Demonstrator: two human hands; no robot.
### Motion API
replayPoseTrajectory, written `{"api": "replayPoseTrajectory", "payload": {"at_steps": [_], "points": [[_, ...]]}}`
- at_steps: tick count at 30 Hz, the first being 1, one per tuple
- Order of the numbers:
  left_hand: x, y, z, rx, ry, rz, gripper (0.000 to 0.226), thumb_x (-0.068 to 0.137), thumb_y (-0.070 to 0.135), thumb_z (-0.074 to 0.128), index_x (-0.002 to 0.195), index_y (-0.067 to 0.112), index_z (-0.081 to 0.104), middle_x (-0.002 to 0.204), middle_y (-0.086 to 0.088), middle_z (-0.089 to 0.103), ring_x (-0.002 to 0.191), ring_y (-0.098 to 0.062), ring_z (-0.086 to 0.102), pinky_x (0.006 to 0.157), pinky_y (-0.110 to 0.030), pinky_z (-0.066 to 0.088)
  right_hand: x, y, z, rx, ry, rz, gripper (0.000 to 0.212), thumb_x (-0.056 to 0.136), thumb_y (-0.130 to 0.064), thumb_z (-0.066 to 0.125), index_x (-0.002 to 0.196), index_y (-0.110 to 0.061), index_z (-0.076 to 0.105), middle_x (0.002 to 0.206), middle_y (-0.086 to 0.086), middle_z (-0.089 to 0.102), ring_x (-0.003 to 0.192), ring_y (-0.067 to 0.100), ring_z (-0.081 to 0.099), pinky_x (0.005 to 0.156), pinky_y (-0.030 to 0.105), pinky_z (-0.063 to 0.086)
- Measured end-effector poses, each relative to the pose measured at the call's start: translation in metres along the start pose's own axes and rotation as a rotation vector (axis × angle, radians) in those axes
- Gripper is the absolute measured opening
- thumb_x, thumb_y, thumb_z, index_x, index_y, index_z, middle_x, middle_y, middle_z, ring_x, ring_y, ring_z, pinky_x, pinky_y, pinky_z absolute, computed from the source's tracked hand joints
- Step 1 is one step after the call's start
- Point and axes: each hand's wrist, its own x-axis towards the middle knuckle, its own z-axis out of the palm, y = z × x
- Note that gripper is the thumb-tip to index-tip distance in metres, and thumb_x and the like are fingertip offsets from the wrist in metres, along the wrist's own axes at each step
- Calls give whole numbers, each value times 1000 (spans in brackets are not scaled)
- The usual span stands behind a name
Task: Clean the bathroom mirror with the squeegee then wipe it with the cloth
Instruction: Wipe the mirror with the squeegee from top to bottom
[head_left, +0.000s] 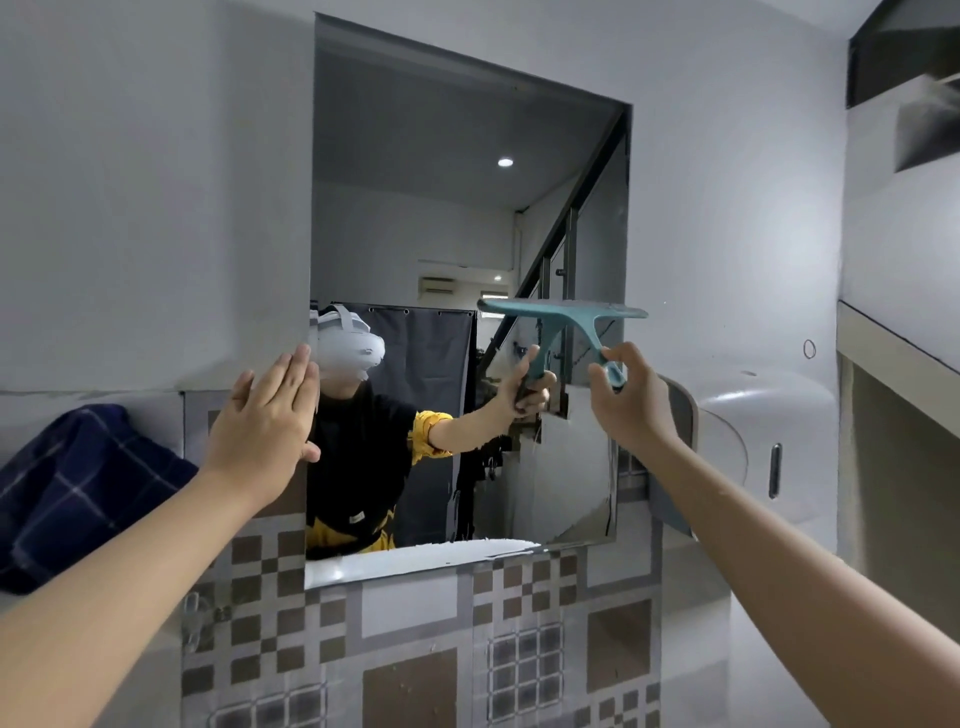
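Note:
The rectangular bathroom mirror (441, 218) hangs on the grey wall ahead. My right hand (631, 402) grips the handle of a teal squeegee (571, 319), whose blade lies level against the glass at mid-height on the mirror's right side. My left hand (267, 421) lies flat with straight fingers on the wall at the mirror's left edge. A dark blue checked cloth (78, 488) sits bunched on the ledge at the far left, apart from both hands. A band of white foam (415, 558) runs along the mirror's bottom edge.
A white wall dispenser (753, 441) is mounted right of the mirror, close to my right forearm. Patterned grey and brown tiles (415, 649) cover the wall below. A shelf edge (893, 358) juts out at the far right.

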Motion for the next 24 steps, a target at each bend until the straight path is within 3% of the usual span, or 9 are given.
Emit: {"api": "replayPoseTrajectory", "payload": {"at_steps": [2,6,14,19,24], "points": [[-3,0,-2,16,10,16,106,45,28,90,131,-10,40,141,-26,38,130,-39,37,111,-48,15,-6,-14,6,19,-17,59,23,96,-27,48,116,-15,47,80,-1,54,64,18,56,54,30,46],[-14,5,-7,2,5,6,99,54,29,86,134,-6,39,143,-21,38,132,-36,37,101,-55,31,-14,-37,18,105,-22,170,19,98,-24,43,116,-17,43,85,0,53,54,14,52,43,25,40],[-35,6,-4,3,-79,34,115,37,36,92,134,-2,42,139,-20,45,127,-36,45,99,-53,34,-41,-84,63,337,59,385,10,96,-26,40,104,-20,40,79,6,58,60,21,56,55,34,48],[-40,3,0,-38,-83,36,116,39,37,91,136,1,39,135,-21,49,123,-36,49,98,-49,35,-56,-115,89,471,86,443,7,95,-25,43,97,-20,38,78,6,59,65,27,62,56,33,49],[-41,0,-1,-53,-79,33,111,48,42,87,140,7,35,141,-16,45,128,-33,44,98,-51,37,-77,-148,107,528,59,419,9,97,-21,43,99,-16,36,72,-1,52,57,12,54,45,22,38]]}}
